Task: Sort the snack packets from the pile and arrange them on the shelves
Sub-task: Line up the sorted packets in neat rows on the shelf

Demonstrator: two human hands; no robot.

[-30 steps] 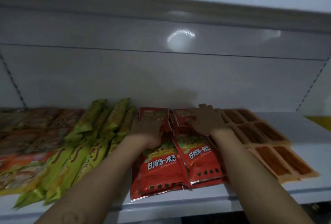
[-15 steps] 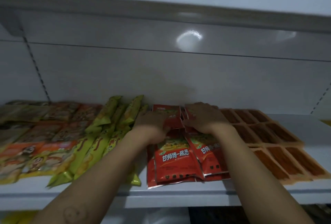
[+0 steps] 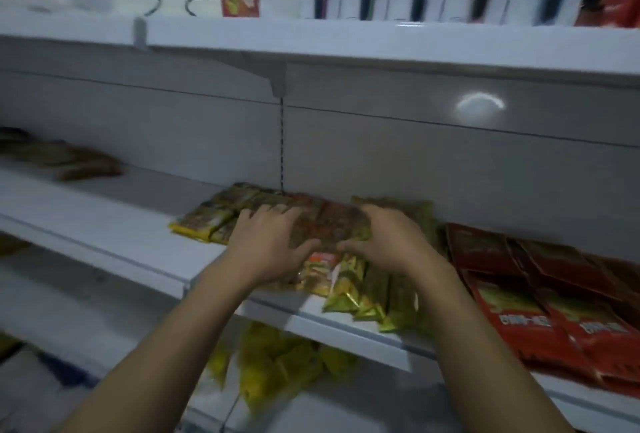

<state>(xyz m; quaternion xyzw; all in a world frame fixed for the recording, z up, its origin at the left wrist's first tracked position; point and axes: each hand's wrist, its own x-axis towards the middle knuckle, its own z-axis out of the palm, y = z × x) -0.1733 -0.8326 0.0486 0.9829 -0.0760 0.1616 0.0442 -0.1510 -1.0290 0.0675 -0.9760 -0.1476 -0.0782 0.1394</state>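
On middle shelf [image 3: 104,221], hard against back panel [image 3: 381,162]: brown-orange packets [image 3: 325,224], squarely between both hands, equally near each. Left hand [image 3: 266,242] flat on left side, fingers splayed, pressing. Right hand [image 3: 384,242] arched over right side, pushing or pinching, too blurred to tell. Green packets [image 3: 374,294] just beside, front-right.

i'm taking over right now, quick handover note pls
Left hand: flat on the brown-orange packets on the middle shelf.
Right hand: arched over the same packets; the blur hides whether it grips.
Done: green-yellow packets lie just right of them, red packets farther right, yellow packets lower down.
Left: probably squaring up this group; the pile is out of view.
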